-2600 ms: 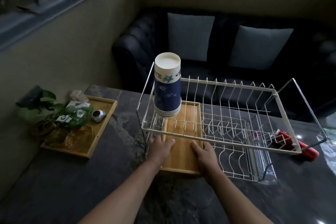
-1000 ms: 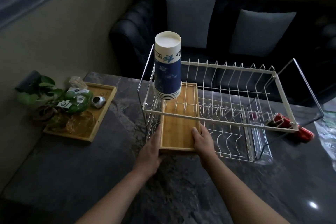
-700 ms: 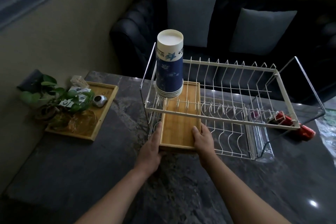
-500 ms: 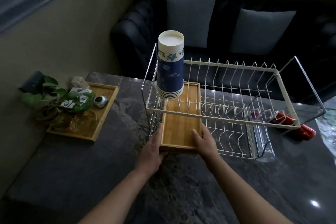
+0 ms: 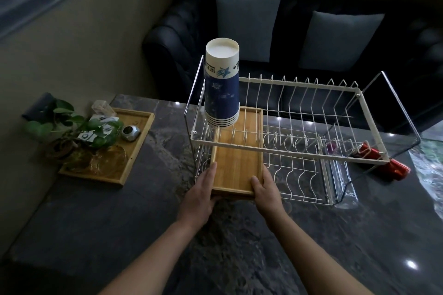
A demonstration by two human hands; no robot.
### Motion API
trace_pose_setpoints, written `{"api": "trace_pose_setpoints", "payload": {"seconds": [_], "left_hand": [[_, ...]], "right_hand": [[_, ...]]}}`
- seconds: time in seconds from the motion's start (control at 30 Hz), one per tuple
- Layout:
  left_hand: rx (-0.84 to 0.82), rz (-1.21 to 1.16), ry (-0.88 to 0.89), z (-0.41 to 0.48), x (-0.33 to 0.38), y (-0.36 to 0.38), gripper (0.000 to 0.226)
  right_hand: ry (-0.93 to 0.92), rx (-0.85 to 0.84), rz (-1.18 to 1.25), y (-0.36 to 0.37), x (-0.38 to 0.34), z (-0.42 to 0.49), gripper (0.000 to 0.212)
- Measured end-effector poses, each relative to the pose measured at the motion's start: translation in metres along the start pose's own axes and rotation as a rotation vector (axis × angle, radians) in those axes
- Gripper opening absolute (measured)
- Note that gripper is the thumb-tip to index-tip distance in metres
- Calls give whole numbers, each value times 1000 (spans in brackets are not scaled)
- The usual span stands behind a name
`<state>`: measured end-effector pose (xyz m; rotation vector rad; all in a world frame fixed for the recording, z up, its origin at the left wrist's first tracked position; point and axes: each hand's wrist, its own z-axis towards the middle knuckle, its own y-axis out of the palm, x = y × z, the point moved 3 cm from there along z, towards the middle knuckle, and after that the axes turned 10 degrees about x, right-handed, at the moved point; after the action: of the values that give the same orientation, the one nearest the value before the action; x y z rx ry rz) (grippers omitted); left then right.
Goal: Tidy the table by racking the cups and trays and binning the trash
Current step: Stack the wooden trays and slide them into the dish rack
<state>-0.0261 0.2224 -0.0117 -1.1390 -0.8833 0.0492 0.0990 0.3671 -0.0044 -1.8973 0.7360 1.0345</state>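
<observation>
A two-tier white wire dish rack point(image 5: 291, 152) stands on the dark stone table. A bamboo tray point(image 5: 236, 160) lies flat in its lower tier at the left end, its near edge sticking out toward me. My left hand point(image 5: 200, 195) grips the tray's near left corner and my right hand point(image 5: 266, 189) grips its near right corner. A stack of upturned blue and white paper cups point(image 5: 222, 86) stands on the upper tier at the left, above the tray's far end.
A second bamboo tray point(image 5: 134, 148) at the left holds a potted plant point(image 5: 69, 132), packets and a small silver object point(image 5: 130, 133). A red can point(image 5: 386, 165) lies behind the rack's right end. A black sofa point(image 5: 287, 38) with two cushions sits beyond the table.
The tray has slid farther back into the rack's lower tier since the earliest frame. My hands shifted from lying on its top to gripping its near corners.
</observation>
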Motion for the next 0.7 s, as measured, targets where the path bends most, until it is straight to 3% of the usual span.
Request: {"api": "trace_pose_setpoints", "payload": {"seconds": [0.5,0.7], "left_hand": [[6,-24,-51,-2,8,-7,104],[176,-27,-55,-29,18,-25,90]], "right_hand": [[15,-2,58,-10,-1,2,43],[-16,101,85,-46,8,-13,49]]}}
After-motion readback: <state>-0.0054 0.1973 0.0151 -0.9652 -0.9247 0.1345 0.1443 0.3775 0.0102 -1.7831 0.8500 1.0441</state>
